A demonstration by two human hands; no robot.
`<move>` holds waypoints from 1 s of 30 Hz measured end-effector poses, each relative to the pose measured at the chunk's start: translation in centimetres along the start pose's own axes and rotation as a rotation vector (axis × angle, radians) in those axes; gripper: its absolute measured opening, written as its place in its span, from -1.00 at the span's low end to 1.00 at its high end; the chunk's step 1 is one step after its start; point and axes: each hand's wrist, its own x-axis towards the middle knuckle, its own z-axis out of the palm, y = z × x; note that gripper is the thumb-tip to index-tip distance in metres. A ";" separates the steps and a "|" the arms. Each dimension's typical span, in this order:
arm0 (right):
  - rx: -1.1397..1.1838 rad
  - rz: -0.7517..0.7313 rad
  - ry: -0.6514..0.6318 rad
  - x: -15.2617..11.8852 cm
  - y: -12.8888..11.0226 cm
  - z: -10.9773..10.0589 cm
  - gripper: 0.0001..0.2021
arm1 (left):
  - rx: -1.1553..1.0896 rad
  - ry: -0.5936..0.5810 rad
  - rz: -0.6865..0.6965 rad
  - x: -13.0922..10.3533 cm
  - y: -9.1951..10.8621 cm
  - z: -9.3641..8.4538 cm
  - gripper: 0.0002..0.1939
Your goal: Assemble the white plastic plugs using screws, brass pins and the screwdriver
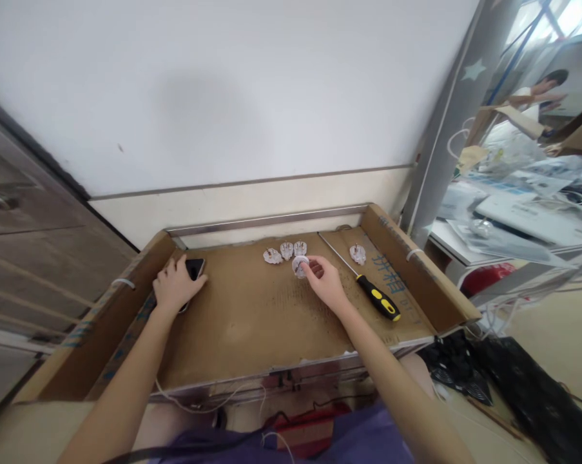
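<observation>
Basically, the key relation is btwn the held plug piece point(299, 265) and the short row past it: R hand point(323, 280) pinches that piece btwn thumb and fingertips, piece just L of the hand, on the near side of the row's R end; can't tell if it touches. Row = three pale pcs w/ prongs up: left plug piece point(272, 256), middle plug piece point(286, 250), right plug piece point(300, 248), set side by side across the cardboard point(232, 328). Held one looks tilted, roughly disc-shaped; prong direction n/a, too small to tell. R hand is def. nearer the row; L hand point(173, 283) is well apart, at the far L side, palm down over a phone point(196, 267), fingers a bit spread; whether they grip it or just rest, can't tell. Phone's long axis runs near-L to far-R. On the other side of R hand, the screwdriver point(378, 298) lies diagonally, tip far-L, handle near-R, w/ a lone plug piece point(357, 254) beyond it, near the R cardboard wall point(411, 264).
</observation>
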 end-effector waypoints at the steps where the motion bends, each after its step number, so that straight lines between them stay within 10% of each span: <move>1: -0.005 -0.003 0.000 0.0 0.0 0.0 -0.69 | -0.010 0.033 -0.029 -0.4 1.5 -0.2 -0.29; 4: -0.018 -0.018 -0.019 -0.1 0.0 0.0 -0.69 | -0.334 0.063 0.202 -1.9 7.8 -0.2 -0.46; 8: -0.033 -0.041 -0.040 -0.2 0.0 -0.2 -0.66 | -0.763 -0.181 0.405 -3.7 15.6 1.7 -0.59; 12: -0.065 -0.044 -0.044 -0.2 0.0 -0.6 -0.65 | -0.810 -0.148 0.439 -4.4 17.8 4.6 -0.70; 17: -0.097 -0.057 -0.102 -0.5 -0.4 -0.6 -0.64 | -0.808 -0.243 0.393 -4.8 16.8 5.7 -0.66; 22: -0.118 -0.071 -0.117 -0.8 -0.5 -0.5 -0.66 | -0.435 -0.062 0.465 -5.6 15.5 2.5 -0.64; 27: -0.122 -0.054 -0.042 -0.6 -0.7 -0.7 -0.66 | 0.016 0.296 0.185 -8.1 7.1 -3.1 -0.61; 30: -0.120 -0.056 -0.042 -0.5 -1.0 -0.8 -0.67 | 0.180 0.302 0.101 -9.3 1.5 -4.7 -0.51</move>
